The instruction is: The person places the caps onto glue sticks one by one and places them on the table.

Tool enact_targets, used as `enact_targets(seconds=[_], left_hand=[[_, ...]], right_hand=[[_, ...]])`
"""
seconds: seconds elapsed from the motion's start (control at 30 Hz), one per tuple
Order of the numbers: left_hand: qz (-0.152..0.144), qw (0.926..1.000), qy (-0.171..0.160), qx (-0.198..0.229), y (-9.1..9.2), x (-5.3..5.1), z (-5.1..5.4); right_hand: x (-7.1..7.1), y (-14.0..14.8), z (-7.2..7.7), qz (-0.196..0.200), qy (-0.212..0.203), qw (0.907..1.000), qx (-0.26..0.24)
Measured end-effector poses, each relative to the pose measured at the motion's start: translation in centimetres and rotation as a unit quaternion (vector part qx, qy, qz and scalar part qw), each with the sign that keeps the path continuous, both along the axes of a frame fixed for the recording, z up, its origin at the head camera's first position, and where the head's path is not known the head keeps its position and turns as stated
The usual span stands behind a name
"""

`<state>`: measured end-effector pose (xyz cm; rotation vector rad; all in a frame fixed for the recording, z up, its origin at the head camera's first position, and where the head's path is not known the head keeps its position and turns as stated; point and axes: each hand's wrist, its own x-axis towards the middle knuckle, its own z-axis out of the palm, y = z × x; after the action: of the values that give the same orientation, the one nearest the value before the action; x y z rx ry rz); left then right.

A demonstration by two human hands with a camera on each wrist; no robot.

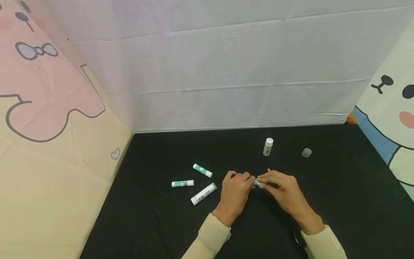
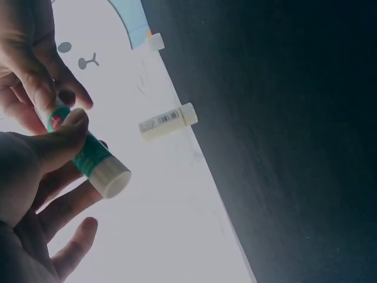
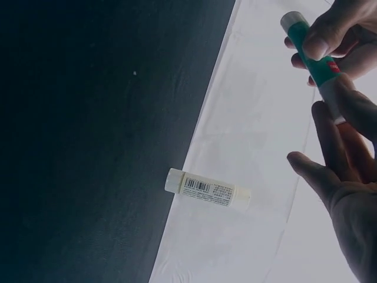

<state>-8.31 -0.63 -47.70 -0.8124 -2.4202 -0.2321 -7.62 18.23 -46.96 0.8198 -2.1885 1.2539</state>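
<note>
A green-and-white glue stick (image 1: 255, 182) is held between both hands above the black table. My left hand (image 1: 235, 190) grips its green barrel, with the thumb across it in the left wrist view. At the other end, my right hand (image 1: 283, 189) pinches the white end part between thumb and fingers. Seen from the right wrist, the held glue stick (image 3: 318, 68) slants, and its far end pokes out past the left thumb. Fingers cover part of the label. Left of the hands lie two green glue sticks (image 1: 202, 170) and a larger white one (image 1: 203, 194).
Behind the hands a white glue stick (image 1: 267, 146) with a barcode label stands upright. A small whitish cap (image 1: 306, 152) sits to its right. White cloth (image 1: 207, 108) hangs along the table's back edge, and cartoon-printed cloth (image 1: 64, 172) flanks both sides.
</note>
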Motion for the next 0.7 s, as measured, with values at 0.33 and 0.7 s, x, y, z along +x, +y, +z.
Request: enact_targets(seconds=[0.33, 0.7], left_hand=[[-0.013, 0.9996, 0.025, 0.004, 0.02, 0.19, -0.14], [0.008, 0.9996, 0.027, -0.007, 0.09, 0.53, 0.41]], right_hand=[[0.16, -0.31, 0.01, -0.007, -0.014, 0.9997, -0.017], [0.21, -0.34, -0.03, -0.016, -0.019, 0.9997, 0.001]])
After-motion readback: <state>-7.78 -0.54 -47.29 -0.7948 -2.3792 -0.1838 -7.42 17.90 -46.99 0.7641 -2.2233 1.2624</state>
